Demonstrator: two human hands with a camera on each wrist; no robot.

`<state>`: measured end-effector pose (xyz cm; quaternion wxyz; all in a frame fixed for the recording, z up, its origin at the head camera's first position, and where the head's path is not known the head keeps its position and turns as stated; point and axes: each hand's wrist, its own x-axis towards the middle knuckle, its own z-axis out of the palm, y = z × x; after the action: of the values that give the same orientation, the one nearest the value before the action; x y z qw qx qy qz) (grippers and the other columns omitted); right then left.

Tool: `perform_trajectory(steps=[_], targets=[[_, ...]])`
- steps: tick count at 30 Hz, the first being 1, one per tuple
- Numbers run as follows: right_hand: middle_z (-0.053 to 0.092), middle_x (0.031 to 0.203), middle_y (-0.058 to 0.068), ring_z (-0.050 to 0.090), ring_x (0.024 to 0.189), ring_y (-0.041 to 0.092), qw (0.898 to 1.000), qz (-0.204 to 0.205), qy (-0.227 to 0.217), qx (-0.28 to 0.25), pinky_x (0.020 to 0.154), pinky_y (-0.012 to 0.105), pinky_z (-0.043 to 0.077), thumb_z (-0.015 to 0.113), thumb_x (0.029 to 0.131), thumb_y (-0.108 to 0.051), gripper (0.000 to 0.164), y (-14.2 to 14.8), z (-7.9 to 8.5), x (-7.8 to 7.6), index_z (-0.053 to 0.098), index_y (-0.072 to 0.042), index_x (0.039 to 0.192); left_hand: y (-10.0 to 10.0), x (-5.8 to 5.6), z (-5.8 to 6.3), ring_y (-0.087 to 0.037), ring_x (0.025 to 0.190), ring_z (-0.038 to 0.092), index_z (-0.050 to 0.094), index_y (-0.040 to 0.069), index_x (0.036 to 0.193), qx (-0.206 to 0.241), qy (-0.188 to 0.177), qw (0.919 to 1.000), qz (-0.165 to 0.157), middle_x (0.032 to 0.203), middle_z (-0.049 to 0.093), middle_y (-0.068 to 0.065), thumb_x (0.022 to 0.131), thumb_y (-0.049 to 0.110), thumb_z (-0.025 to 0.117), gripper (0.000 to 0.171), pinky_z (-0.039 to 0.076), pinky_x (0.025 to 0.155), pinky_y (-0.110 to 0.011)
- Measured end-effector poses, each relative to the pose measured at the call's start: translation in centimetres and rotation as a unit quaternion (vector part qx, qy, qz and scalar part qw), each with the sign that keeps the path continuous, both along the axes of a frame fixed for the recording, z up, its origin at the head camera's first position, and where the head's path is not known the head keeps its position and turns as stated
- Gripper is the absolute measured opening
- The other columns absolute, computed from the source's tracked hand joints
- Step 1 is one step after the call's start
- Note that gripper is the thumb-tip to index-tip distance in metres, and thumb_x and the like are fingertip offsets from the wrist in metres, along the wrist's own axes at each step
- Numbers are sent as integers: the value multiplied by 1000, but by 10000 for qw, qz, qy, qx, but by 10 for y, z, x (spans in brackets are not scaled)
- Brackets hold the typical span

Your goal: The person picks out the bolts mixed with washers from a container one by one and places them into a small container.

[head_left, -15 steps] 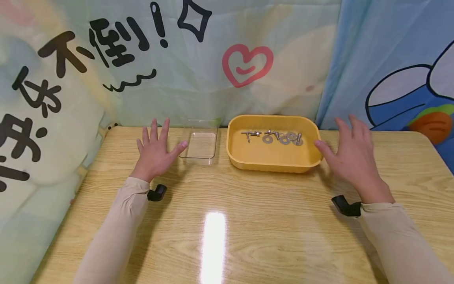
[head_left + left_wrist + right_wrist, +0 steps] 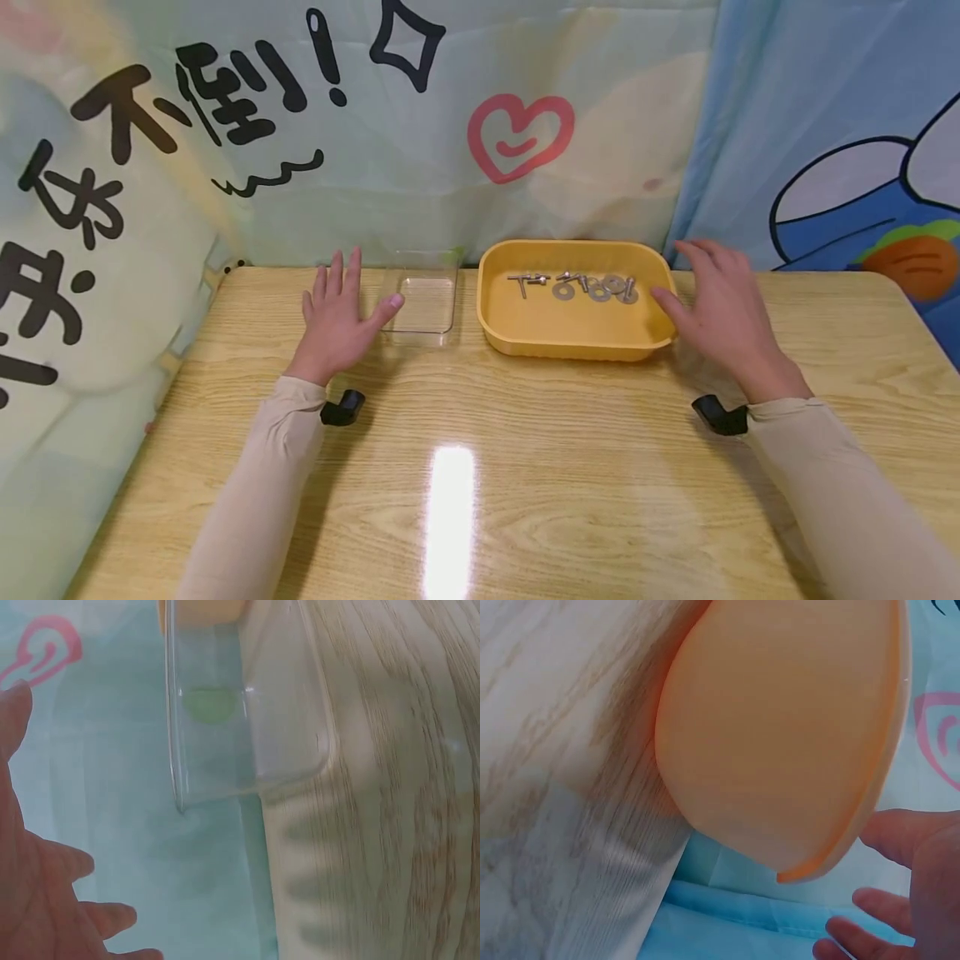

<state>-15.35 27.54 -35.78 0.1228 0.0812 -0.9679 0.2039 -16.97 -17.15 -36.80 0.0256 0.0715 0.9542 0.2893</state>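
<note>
My left hand (image 2: 335, 321) is spread with the thumb out, at the left side of a clear plastic box (image 2: 429, 302). In the left wrist view the fingers (image 2: 112, 919) stand apart from that clear box (image 2: 292, 727), holding nothing. My right hand (image 2: 723, 312) is beside a yellow tray (image 2: 577, 343), its thumb right at the tray's right rim and its fingers loosely bent. The right wrist view has the thumb close to the rim of the tray (image 2: 780, 735). Inside the tray lie several metal screws (image 2: 583, 283) and several flat washers (image 2: 563, 292).
A wooden table (image 2: 570, 483) carries both containers near its back edge. Behind it hangs a printed cloth (image 2: 360, 200) with a pink heart, and a blue cloth (image 2: 810, 100) hangs at the right. Black wrist cameras (image 2: 343, 407) sit under both wrists.
My right hand has moved left, nearer to the tray's right end. The left hand has shifted slightly right, towards the clear box.
</note>
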Motion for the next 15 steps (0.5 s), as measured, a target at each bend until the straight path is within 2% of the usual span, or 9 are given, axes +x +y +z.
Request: perform_trajectory(steps=[6, 15], targets=[[45, 138, 35, 36, 129, 54, 9992, 266, -59, 308, 108, 64, 27, 71, 94, -17, 56, -4, 3, -10, 50, 12, 137, 6, -1, -4, -45, 151, -7, -2, 14, 163, 127, -21, 9999, -11, 167, -5, -18, 96, 72, 40, 98, -5, 114, -69], [52, 133, 33, 40, 124, 52, 9947, 630, -211, 782, 105, 61, 30, 74, 92, -18, 53, -4, 2, -19, 55, 7, 135, 17, 4, -10, -47, 151, -1, 0, 11, 163, 301, -92, 9995, -46, 167, -1, -20, 97, 70, 40, 97, -1, 115, -68]])
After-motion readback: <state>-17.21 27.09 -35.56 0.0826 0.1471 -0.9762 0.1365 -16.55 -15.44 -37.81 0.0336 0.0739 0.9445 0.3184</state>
